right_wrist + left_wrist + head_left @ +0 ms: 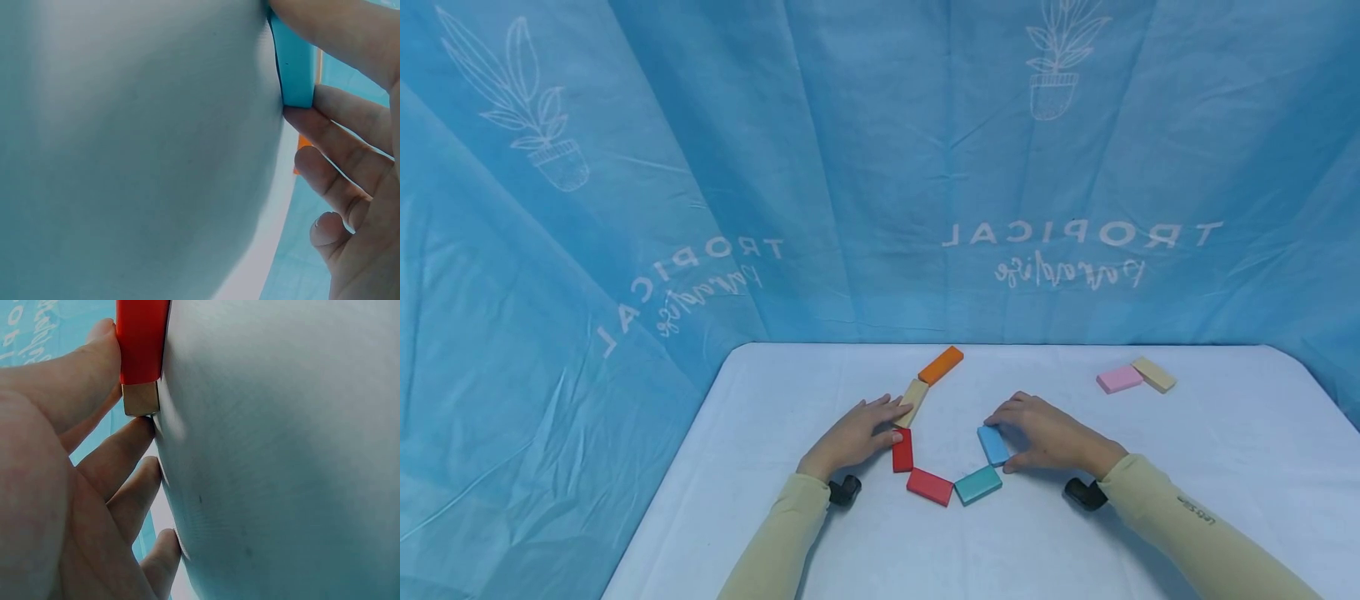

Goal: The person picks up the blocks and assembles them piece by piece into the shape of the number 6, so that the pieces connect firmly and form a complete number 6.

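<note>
In the head view a curved row of blocks lies on the white table: orange [941,365], beige [913,403], red [902,451], a second red [929,487], teal [978,485] and light blue [993,446]. My left hand [856,433] touches the beige block with its fingers, its thumb on the upper red block. My right hand [1051,435] pinches the light blue block between thumb and fingers at its two ends. The left wrist view shows the red block [142,344] beside my thumb; the right wrist view shows the blue block [297,65] between thumb and fingers.
A pink block [1119,379] and another beige block [1154,375] touch each other at the table's back right. Behind the table [820,367] hangs a blue printed cloth [880,167], which also runs down the left side.
</note>
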Available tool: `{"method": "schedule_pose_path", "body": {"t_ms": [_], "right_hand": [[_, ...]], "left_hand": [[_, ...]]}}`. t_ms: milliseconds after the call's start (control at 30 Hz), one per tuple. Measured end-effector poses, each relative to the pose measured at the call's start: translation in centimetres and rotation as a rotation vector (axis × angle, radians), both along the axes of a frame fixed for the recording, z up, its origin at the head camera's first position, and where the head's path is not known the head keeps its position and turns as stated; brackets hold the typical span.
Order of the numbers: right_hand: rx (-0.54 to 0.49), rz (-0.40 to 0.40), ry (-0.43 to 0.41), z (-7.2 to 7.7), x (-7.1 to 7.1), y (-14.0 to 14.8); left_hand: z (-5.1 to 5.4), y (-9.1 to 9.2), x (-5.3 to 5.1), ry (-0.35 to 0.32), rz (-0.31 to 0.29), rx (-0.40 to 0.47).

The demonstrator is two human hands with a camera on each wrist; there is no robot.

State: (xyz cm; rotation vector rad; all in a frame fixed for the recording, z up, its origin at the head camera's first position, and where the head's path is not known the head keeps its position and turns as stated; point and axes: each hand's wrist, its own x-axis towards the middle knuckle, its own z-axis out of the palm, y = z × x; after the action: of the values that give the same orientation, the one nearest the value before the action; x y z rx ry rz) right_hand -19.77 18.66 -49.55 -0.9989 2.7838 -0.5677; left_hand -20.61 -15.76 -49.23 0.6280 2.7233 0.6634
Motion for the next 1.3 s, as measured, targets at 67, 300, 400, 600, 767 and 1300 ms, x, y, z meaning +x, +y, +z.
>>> {"method": "schedule_pose_path", "body": {"t_ms": [67, 300, 400, 600, 767, 1300], "right_hand": [[-0.004, 0.006, 0.007, 0.0, 0.0, 0.0], [-0.011, 0.004, 0.008, 0.1, 0.0, -0.1], [-0.007, -0.004, 0.003, 0.2, 0.0, -0.1], [-0.015, -0.009, -0.021, 0.1, -0.1, -0.1], [-0.041, -0.024, -0.057, -0.2, -0.1, 0.3], [-0.155, -0.181, -0.013, 0.8, 0.0, 3.8]], "left_hand": [[0.0, 0.0, 0.0, 0.000, 0.002, 0.000], [0.2, 0.1, 0.0, -0.004, 0.007, 0.003], [0.3, 0.1, 0.0, -0.005, 0.006, 0.005], [0.1, 0.1, -0.1, -0.005, 0.004, 0.006], [0.1, 0.1, -0.1, 0.000, -0.003, 0.006], [-0.1, 0.0, -0.1, -0.010, 0.014, 0.011]]}}
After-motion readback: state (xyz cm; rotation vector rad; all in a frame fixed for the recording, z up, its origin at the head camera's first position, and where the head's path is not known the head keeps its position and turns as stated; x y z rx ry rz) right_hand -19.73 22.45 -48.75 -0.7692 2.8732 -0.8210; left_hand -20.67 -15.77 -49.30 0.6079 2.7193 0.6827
